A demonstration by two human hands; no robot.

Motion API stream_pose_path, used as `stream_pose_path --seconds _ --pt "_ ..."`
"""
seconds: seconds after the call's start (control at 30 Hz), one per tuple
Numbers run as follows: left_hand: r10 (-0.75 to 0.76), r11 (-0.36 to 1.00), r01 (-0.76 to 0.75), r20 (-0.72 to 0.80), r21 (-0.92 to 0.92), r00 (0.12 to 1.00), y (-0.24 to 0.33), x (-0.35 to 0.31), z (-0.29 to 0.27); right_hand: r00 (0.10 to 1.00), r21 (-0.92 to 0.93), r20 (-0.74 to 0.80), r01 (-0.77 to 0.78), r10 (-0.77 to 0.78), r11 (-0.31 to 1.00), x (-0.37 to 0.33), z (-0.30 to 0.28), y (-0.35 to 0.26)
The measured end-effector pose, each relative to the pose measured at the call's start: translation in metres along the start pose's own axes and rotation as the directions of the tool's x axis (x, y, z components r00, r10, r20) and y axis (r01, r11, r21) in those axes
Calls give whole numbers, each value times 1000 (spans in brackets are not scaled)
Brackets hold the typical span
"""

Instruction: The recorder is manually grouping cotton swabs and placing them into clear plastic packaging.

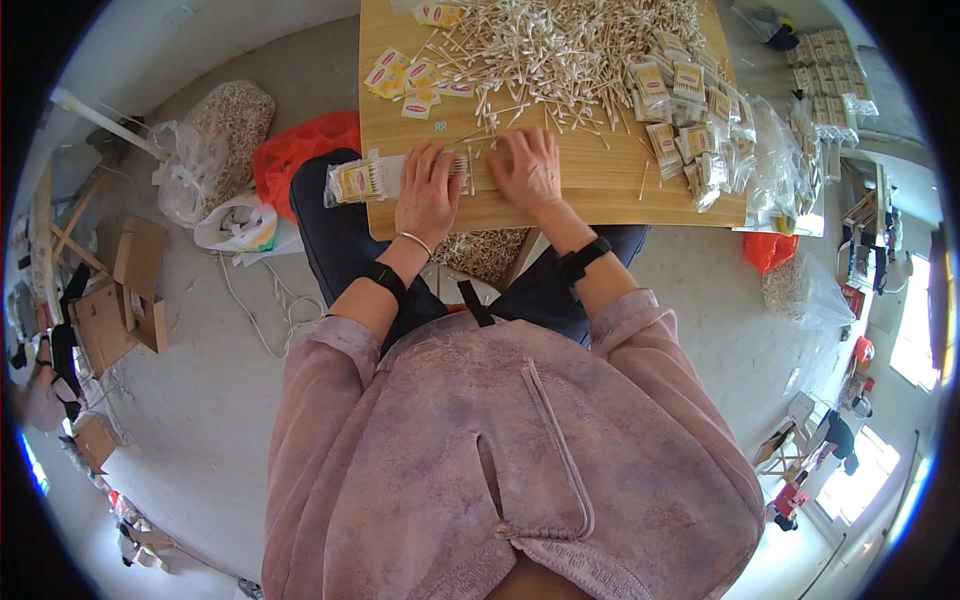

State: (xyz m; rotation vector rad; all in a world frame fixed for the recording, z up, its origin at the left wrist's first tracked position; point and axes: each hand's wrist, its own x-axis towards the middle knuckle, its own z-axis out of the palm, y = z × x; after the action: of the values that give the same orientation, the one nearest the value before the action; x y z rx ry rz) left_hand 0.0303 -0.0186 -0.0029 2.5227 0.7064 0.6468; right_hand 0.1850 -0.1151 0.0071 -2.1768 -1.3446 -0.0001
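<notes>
My left hand (428, 190) is closed over a small bunch of cotton swabs (462, 168) at the table's near left edge; their tips show beside its fingers. Beside its wrist, a clear bag of swabs with a yellow card (355, 183) juts past the table edge. My right hand (530, 172) is just to the right, fingers bent down and drawn together, thumb slightly blurred; what lies under them is hidden. A few loose swabs lie by its fingertips. Beyond both hands spreads a large heap of loose cotton swabs (560, 55).
Yellow and white cards (405, 80) lie at the left of the wooden table (600, 195). Filled swab bags (690, 120) pile up at its right. Below the near edge, between my legs, is a box of swabs (482, 255). A red bag (305, 155) stands left.
</notes>
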Motion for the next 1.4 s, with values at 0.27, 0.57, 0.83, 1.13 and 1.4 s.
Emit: stream_pose_path --seconds 0.27,0.57,0.83,1.13,1.4 --pt "1 1000 -1 6 4 1000 1 0 2 965 -64 -222 -154 137 986 15 -5 28" --pt "-19 1000 19 16 -4 1000 3 0 -1 999 45 46 24 -26 999 -7 -3 -15" --pt "-5 1000 4 11 25 1000 -1 -1 1 993 108 -33 -112 116 988 7 3 7" --pt "-3 1000 3 16 10 1000 0 -1 0 997 148 -39 -62 69 987 18 17 -3" --pt "-48 999 48 30 -9 998 4 -1 -3 994 206 60 78 -92 975 21 19 -14"
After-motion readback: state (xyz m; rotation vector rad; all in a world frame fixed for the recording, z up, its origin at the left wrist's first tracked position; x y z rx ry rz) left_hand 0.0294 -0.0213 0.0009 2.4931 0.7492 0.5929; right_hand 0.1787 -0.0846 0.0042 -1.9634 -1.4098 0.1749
